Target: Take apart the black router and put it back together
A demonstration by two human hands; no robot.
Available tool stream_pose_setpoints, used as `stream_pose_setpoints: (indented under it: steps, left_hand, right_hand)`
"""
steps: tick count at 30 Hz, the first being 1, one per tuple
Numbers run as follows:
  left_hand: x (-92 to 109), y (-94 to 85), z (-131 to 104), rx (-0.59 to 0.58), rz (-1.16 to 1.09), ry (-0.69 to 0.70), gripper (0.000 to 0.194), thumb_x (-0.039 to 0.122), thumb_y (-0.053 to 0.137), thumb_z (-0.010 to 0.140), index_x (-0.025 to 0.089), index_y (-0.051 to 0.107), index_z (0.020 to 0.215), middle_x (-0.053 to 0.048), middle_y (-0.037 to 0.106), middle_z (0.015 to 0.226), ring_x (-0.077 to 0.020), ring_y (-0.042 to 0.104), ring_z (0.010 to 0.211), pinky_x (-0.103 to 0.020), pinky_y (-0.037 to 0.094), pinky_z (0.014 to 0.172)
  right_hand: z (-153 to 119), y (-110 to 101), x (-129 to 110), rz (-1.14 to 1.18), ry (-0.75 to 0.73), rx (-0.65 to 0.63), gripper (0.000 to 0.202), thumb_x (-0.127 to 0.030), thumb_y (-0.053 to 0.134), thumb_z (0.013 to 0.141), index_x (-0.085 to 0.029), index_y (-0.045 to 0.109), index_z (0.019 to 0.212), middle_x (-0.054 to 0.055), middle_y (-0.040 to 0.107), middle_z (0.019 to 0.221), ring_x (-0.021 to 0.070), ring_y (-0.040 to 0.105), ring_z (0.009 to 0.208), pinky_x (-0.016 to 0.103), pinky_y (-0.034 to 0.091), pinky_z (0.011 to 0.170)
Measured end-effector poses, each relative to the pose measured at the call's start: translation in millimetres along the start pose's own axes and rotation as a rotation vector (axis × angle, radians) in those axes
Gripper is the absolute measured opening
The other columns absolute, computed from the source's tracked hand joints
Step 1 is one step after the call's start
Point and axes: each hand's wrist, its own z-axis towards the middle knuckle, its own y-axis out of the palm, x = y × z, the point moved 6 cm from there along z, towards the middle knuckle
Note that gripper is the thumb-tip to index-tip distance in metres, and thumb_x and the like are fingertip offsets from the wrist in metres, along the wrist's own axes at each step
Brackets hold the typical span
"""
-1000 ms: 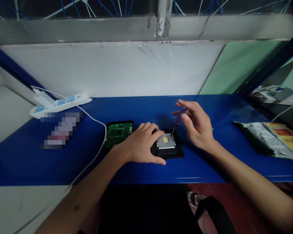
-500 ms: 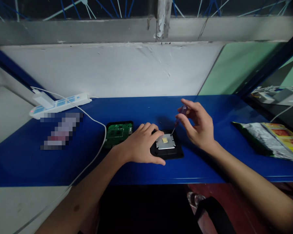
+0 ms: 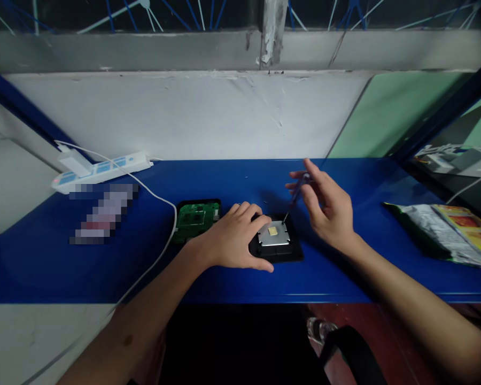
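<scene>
A screwdriver [image 3: 299, 191] with a clear purple handle is in my right hand [image 3: 329, 206], which is closed around it with the index finger raised. Its thin shaft slants down to the far right corner of a silver metal plate [image 3: 280, 238], where the tip meets a dark screw spot. This plate, with a small yellowish square pad [image 3: 273, 231], sits on a black plastic cover [image 3: 296, 251]. My left hand [image 3: 238, 238] spans the cover's left side, thumb along the near edge and index finger at the plate, gripping it. Left of that hand lies a green circuit board [image 3: 192, 218] in a black case, partly hidden.
A white power strip [image 3: 122, 163] with a plugged-in charger stands at the back left. Its white cable [image 3: 160, 264] crosses the blue table [image 3: 344, 283]. A blurred-out item [image 3: 108, 211] lies left; a shiny foil packet [image 3: 433, 230] lies right.
The fingers of my right hand have shifted on the screwdriver handle, with some now more extended. The tip stays at the same corner. My left hand keeps its place on the cover.
</scene>
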Motion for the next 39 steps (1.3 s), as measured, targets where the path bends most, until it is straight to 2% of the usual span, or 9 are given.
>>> stream_pose_setpoints:
  steps: [4, 6, 12, 22, 26, 29, 34, 36, 39]
  left_hand:
    - [0.0, -0.1, -0.7, 0.012, -0.009, 0.007, 0.086, 0.078, 0.072, 0.068, 0.02, 0.055, 0.129, -0.012, 0.054, 0.124, -0.0329, 0.05, 0.114, -0.046, 0.039, 0.101]
    - [-0.2, 0.2, -0.8, 0.012, -0.007, 0.007, 0.086, 0.078, 0.072, 0.069, 0.02, 0.054, 0.13, -0.012, 0.054, 0.125, -0.033, 0.05, 0.114, -0.046, 0.039, 0.101]
    - [-0.8, 0.5, -0.3, 0.008, -0.008, 0.001, 0.086, 0.077, 0.072, 0.068, 0.019, 0.054, 0.13, -0.012, 0.053, 0.125, -0.0328, 0.05, 0.114, -0.046, 0.039, 0.102]
    - [0.0, -0.1, 0.1, -0.011, -0.016, -0.014, 0.087, 0.077, 0.073, 0.068, 0.019, 0.055, 0.13, -0.012, 0.053, 0.124, -0.0325, 0.05, 0.114, -0.045, 0.037, 0.102]
    - [-0.1, 0.2, 0.2, -0.008, -0.011, -0.005, 0.087, 0.078, 0.071, 0.069, 0.019, 0.055, 0.131, -0.012, 0.053, 0.125, -0.0323, 0.049, 0.114, -0.045, 0.037, 0.101]
    - [-0.7, 0.7, -0.1, -0.01, -0.014, -0.004, 0.087, 0.078, 0.07, 0.069, 0.02, 0.054, 0.131, -0.011, 0.053, 0.125, -0.0323, 0.049, 0.114, -0.044, 0.038, 0.101]
    - [-0.9, 1.2, -0.1, -0.007, -0.013, 0.001, 0.086, 0.078, 0.07, 0.07, 0.02, 0.054, 0.131, -0.012, 0.053, 0.125, -0.0324, 0.049, 0.114, -0.044, 0.038, 0.101]
    - [-0.8, 1.2, -0.1, 0.002, -0.009, 0.002, 0.086, 0.078, 0.07, 0.069, 0.02, 0.054, 0.131, -0.012, 0.053, 0.125, -0.0324, 0.049, 0.114, -0.045, 0.038, 0.101]
    - [-1.0, 1.6, -0.1, 0.002, -0.006, 0.001, 0.087, 0.078, 0.071, 0.068, 0.02, 0.054, 0.131, -0.012, 0.053, 0.125, -0.0322, 0.049, 0.114, -0.045, 0.038, 0.102]
  right_hand:
    - [1.1, -4.7, 2.0, -0.063, -0.003, 0.08, 0.041, -0.027, 0.069, 0.089, -0.034, 0.061, 0.129, 0.004, 0.061, 0.098, 0.0202, 0.064, 0.083, 0.042, 0.06, 0.075]
    - [1.9, -5.9, 0.8, -0.089, -0.017, 0.084, 0.037, -0.028, 0.071, 0.088, -0.033, 0.064, 0.123, 0.003, 0.058, 0.094, 0.0188, 0.061, 0.079, 0.04, 0.059, 0.071]
    - [2.6, -3.5, -2.2, -0.047, -0.002, 0.024, 0.034, -0.027, 0.055, 0.098, -0.03, 0.059, 0.131, 0.007, 0.061, 0.112, 0.0199, 0.068, 0.091, 0.041, 0.061, 0.076]
    - [0.8, -2.5, -4.6, -0.025, 0.001, -0.004, 0.039, -0.024, 0.043, 0.102, -0.03, 0.054, 0.138, 0.008, 0.065, 0.127, 0.0213, 0.072, 0.1, 0.045, 0.061, 0.088]
    - [-0.3, -1.4, -3.8, -0.031, 0.002, -0.005, 0.041, -0.022, 0.044, 0.101, -0.031, 0.052, 0.141, 0.006, 0.069, 0.119, 0.0205, 0.072, 0.098, 0.044, 0.061, 0.085]
    - [-0.2, -3.0, -0.2, -0.023, 0.012, 0.043, 0.044, -0.021, 0.055, 0.097, -0.031, 0.052, 0.14, 0.005, 0.068, 0.109, 0.0192, 0.071, 0.089, 0.041, 0.062, 0.08]
    - [2.0, -6.8, -2.2, -0.09, -0.048, 0.085, 0.034, -0.023, 0.069, 0.089, -0.029, 0.065, 0.122, 0.002, 0.059, 0.092, 0.0162, 0.062, 0.076, 0.035, 0.06, 0.065]
    - [2.4, -6.9, -4.5, -0.083, -0.055, 0.066, 0.032, -0.024, 0.065, 0.092, -0.028, 0.064, 0.123, 0.004, 0.061, 0.098, 0.0171, 0.064, 0.08, 0.036, 0.06, 0.068]
    - [1.8, -4.7, -7.0, -0.072, -0.046, 0.014, 0.036, -0.022, 0.05, 0.099, -0.029, 0.058, 0.134, 0.007, 0.065, 0.117, 0.0196, 0.07, 0.094, 0.042, 0.061, 0.081]
